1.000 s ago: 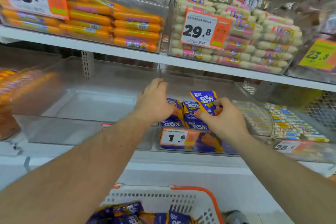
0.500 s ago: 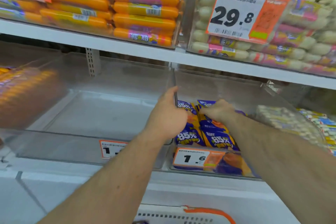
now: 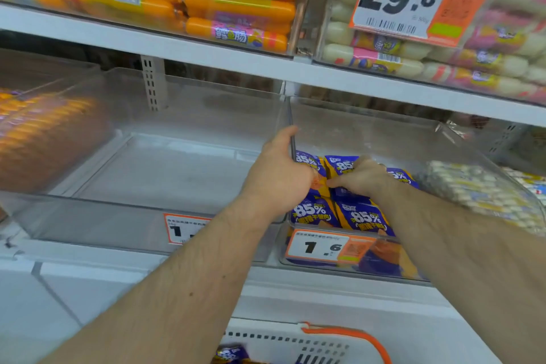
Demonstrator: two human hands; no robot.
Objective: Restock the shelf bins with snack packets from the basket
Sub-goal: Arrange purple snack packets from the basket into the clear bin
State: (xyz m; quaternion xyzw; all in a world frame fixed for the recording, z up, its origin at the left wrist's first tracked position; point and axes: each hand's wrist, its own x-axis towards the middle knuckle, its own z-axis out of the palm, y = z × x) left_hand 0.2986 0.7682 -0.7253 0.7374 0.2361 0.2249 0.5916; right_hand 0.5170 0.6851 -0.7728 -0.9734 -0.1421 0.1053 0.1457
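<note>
Two hands work at two clear bins on the lower shelf (image 3: 177,272). The left hand (image 3: 277,180) grips the wall between the bare left bin (image 3: 141,224) and the right bin (image 3: 443,139). The right hand (image 3: 362,179) lies on the snack packets (image 3: 365,217) inside the right bin, fingers curled and seemingly pinching one; about five purple packets show. Below, the white basket (image 3: 325,343) holds at least one more. Each bin front carries one price tag (image 3: 325,247). Above, orange sausages (image 3: 239,3) fill the upper shelf.
</note>
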